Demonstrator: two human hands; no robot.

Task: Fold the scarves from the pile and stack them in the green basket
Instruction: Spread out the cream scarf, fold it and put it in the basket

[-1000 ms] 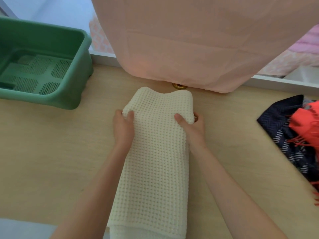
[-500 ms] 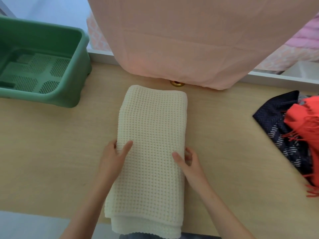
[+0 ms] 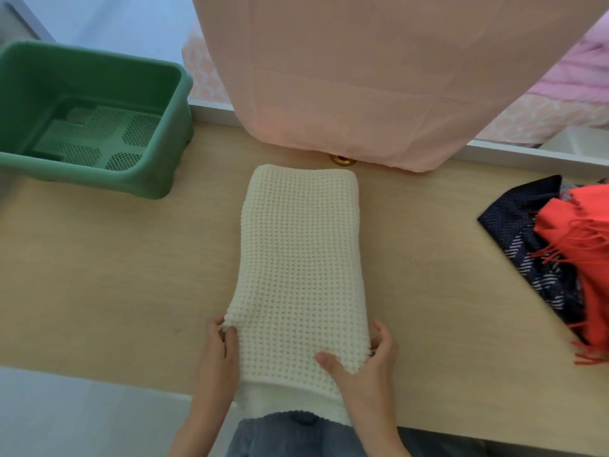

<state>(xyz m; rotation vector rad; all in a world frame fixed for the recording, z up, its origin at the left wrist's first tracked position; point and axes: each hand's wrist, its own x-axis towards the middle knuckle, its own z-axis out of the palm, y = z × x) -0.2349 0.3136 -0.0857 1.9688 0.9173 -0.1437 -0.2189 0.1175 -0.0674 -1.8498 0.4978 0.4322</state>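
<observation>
Scarf: cream waffle-knit scarf [image 3: 300,258], folded long, lay flat right of green plastic basket [image 3: 184,94].
Left hand [image 3: 219,351]: pinched its near left edge, probably for lifting into another fold.
Right hand [image 3: 365,367]: thumb atop, fingers under, pinched opposite edge.
Pile: navy and orange scarves [image 3: 576,258], farther right of basket.

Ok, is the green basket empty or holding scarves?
Empty: the green basket shows only its bare perforated floor; the cream scarf lies on the table.
</observation>
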